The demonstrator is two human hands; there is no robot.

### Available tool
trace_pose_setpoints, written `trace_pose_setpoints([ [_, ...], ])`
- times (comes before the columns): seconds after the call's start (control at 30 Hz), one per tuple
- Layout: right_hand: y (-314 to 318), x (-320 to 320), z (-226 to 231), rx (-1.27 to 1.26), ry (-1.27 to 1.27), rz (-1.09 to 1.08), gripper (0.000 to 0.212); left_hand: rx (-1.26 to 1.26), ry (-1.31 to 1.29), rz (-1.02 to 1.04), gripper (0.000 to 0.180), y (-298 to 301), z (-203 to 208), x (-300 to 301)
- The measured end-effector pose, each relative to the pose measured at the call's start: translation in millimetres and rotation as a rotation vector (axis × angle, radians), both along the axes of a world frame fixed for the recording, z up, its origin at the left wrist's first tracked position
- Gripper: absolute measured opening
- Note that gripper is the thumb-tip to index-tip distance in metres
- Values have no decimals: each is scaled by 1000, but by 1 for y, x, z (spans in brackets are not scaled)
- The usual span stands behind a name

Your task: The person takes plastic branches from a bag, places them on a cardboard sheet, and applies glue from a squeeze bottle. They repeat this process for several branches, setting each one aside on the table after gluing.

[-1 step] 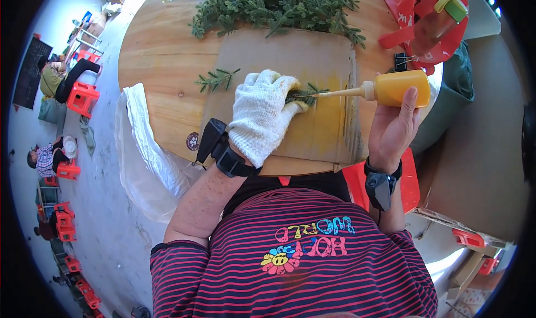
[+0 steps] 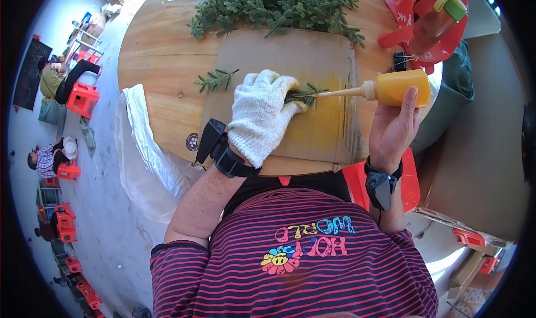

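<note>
From the left, a white plastic bag (image 2: 148, 150) hangs at the eight o'clock edge of the round wooden worktop (image 2: 162, 55). Then, at nine o'clock, we see a loose sprig (image 2: 216, 80), lying apart from the hands, perhaps so that it is easy to reach. Our left hand (image 2: 259, 111) wears a white knitted glove, probably against the yellow stains; its fingers and thumb pinch a green sprig (image 2: 306, 93), whose tip points to three o'clock. At twelve o'clock lies a heap of sprigs (image 2: 273, 8), seemingly put there to leave the middle free. Under the green sprig is a cardboard sheet (image 2: 318, 139), smeared with yellow, which we think protects the wood. Our bare right hand (image 2: 393, 125) grips a yellow squeeze bottle (image 2: 402, 88), lying on its side, nozzle toward nine o'clock and reaching the green sprig. How hard we squeeze, we cannot tell. A red bag (image 2: 393, 2) is at two o'clock.
</note>
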State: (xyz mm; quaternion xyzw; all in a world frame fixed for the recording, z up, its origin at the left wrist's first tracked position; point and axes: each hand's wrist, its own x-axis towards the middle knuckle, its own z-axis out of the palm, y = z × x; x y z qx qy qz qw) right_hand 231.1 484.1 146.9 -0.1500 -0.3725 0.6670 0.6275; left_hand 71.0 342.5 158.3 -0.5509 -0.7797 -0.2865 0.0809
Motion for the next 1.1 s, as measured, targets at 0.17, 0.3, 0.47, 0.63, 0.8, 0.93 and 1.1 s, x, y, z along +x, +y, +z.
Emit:
trace_pose_setpoints([
  [0.17, 2, 7, 5, 6, -17, -21, 34, 2, 35, 10, 32, 0, 3, 3],
  [0.3, 5, 13, 3, 16, -2, -18, 34, 5, 10, -11, 31, 0, 3, 4],
  [0.47, 12, 19, -1, -2, 0, -53, 33, -6, 15, -17, 32, 1, 3, 4],
  [0.63, 19, 21, 0, -10, 19, -78, 32, -4, 19, -22, 32, 3, 4, 1],
  [0.8, 24, 24, -4, -30, 29, -94, 33, -4, 30, -19, 32, 4, 2, -1],
  [0.93, 29, 32, -13, -36, 49, -101, 37, 10, 41, 2, 31, 2, 0, 1],
  [1.1, 19, 42, -11, -128, 24, -73, 42, 7, 57, -5, 30, 0, -1, 7],
])
